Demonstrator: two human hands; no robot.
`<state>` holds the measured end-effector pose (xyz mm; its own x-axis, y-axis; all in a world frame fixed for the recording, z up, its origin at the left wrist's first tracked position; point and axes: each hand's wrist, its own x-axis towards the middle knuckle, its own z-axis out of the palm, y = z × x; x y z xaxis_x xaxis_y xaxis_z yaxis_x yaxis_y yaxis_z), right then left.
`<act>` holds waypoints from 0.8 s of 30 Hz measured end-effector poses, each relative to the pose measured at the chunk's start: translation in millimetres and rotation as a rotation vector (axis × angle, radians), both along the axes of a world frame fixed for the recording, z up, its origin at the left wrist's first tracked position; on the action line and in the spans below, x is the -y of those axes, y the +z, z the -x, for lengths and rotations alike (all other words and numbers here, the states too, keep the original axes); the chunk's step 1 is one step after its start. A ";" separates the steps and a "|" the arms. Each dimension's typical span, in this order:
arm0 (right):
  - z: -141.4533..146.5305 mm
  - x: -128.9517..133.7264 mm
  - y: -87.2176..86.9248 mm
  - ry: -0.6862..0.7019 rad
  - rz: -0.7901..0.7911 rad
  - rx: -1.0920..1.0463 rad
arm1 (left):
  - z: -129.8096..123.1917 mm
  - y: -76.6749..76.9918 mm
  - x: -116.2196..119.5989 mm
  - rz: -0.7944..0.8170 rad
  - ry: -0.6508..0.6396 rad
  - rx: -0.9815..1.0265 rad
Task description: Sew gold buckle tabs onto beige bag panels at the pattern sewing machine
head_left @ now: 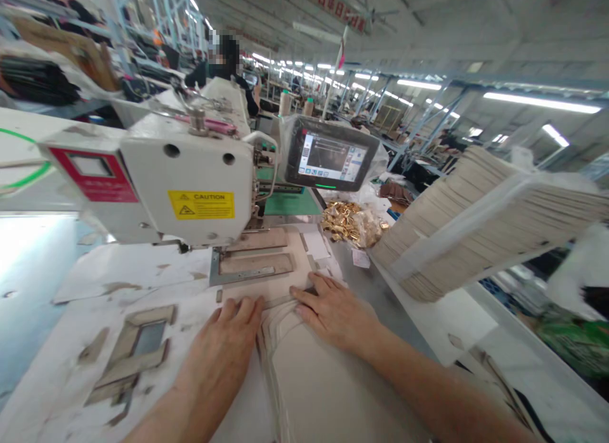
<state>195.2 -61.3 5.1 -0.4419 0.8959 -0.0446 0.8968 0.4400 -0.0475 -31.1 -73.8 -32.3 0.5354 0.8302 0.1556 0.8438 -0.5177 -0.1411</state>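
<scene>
My left hand [227, 341] lies on the near edge of a beige panel [280, 284], its fingers close together and bent a little. My right hand [333, 313] rests on the same edge further right, fingers stretched forward and thumb apart. Between and below my hands is a stack of beige panels [333, 392] with rounded corners, partly under my right forearm. The panel reaches under a metal clamp frame [254, 275] of the sewing machine [190, 183]. Whether my fingertips also grip the panel from beneath is hidden.
A screen [330, 157] stands behind the clamp. Gold-coloured metal fittings [347, 222] are heaped in plastic to its right. A tall bundle of beige pieces [457, 227] leans at the right. A clamp-like template [137, 344] lies at the left. A co-worker [223, 65] sits beyond the machine.
</scene>
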 end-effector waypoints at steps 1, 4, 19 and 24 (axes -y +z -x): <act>0.2 0.3 0.5 -0.003 0.005 0.005 | 1.0 -1.9 0.4 -0.009 0.000 -0.002; 1.7 -0.1 3.3 0.018 0.028 0.017 | 2.7 -4.2 -1.5 -0.028 0.009 -0.013; -9.1 -2.3 -4.1 -0.018 -0.013 -0.149 | -0.1 -4.5 -0.9 -0.006 0.009 0.022; -25.8 -7.9 -13.5 0.051 -0.017 -0.353 | -4.2 3.0 -9.5 0.040 0.031 0.052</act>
<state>221.0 -53.4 -8.5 -0.4717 0.8716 0.1338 0.8031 0.4873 -0.3429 -26.8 -64.3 -29.3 0.5015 0.8523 0.1487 0.8651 -0.4957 -0.0768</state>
